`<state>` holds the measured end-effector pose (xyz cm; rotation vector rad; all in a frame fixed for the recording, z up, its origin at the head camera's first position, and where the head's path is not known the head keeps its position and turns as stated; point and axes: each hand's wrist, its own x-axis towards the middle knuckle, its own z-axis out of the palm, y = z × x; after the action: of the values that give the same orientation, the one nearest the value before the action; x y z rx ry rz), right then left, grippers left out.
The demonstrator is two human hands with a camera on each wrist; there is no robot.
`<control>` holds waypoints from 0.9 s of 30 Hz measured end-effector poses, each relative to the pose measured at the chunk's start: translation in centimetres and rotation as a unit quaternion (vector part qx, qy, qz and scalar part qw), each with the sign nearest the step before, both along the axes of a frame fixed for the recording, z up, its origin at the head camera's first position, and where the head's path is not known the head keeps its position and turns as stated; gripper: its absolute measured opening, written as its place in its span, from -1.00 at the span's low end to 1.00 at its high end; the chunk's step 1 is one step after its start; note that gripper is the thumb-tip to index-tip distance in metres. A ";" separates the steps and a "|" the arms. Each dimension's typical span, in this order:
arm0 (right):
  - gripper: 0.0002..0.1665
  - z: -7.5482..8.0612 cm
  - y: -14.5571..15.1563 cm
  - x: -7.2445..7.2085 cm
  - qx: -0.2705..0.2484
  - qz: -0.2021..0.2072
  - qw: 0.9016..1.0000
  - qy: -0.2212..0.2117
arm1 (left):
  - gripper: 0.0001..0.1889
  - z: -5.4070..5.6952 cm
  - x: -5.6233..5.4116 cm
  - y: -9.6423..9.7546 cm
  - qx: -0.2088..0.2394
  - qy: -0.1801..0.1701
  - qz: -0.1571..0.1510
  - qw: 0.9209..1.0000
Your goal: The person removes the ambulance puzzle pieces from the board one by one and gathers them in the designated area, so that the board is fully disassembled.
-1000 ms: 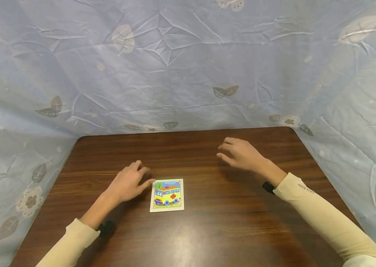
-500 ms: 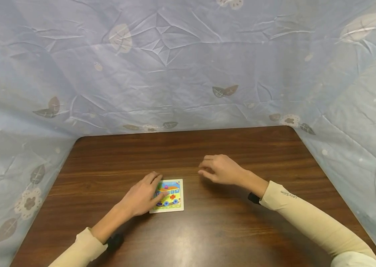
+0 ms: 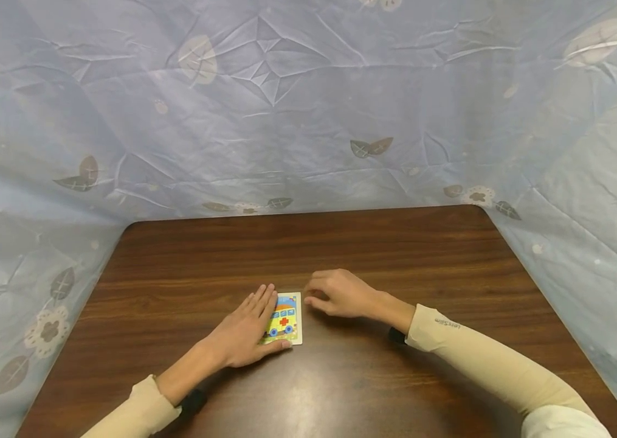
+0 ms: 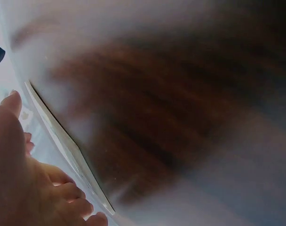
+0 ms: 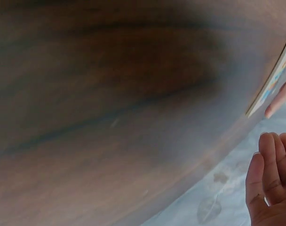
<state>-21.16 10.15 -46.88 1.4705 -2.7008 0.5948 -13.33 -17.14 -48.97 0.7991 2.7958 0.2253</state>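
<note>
A small square picture board with a pale border and a cartoon yellow ambulance lies flat on the table. My left hand reaches over its left part, fingers straight and hiding that side, thumb along the near edge. In the left wrist view the board appears edge-on beside the fingers. Just off the right edge of the board is my right hand, its fingers loosely bent with nothing held. From the right wrist, the same hand shows its thumb and fingers apart from the board.
The dark wood-grain table has rounded far corners. A pale blue curtain with leaf prints hangs behind it and along both sides. Each wrist wears a black device under a cream sleeve.
My left hand has moved right, from the board's left edge onto its left part. My right hand has come left and nearer, to beside the board. The board stays in about the same place.
</note>
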 end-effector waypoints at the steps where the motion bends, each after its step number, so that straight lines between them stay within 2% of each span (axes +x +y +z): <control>1: -0.73 -0.2 -0.3 0.0 0.003 0.001 1.000 -0.003 | 0.17 0.0 0.0 0.0 -0.002 -0.001 0.001 1.000; 9: -0.62 -0.6 -2.2 0.5 0.049 -0.004 0.999 -0.009 | 0.14 -0.2 0.1 0.4 -0.020 -0.016 -0.004 1.000; 13: -0.59 -0.9 -2.9 0.7 0.067 -0.011 0.998 -0.006 | 0.06 0.2 0.4 0.6 -0.023 -0.032 -0.002 0.999; 20: -0.58 -1.1 -3.7 0.8 0.071 -0.025 0.997 -0.027 | 0.01 0.6 0.6 0.8 -0.038 -0.043 0.003 0.998; 27: -0.57 -1.3 -4.2 0.8 0.079 -0.026 0.996 -0.024 | 0.01 0.5 0.5 0.9 -0.044 -0.040 0.000 0.998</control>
<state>-20.38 5.94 -48.21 1.4309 -2.8724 0.4289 -12.79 -16.22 -48.46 0.7512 2.7103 0.1298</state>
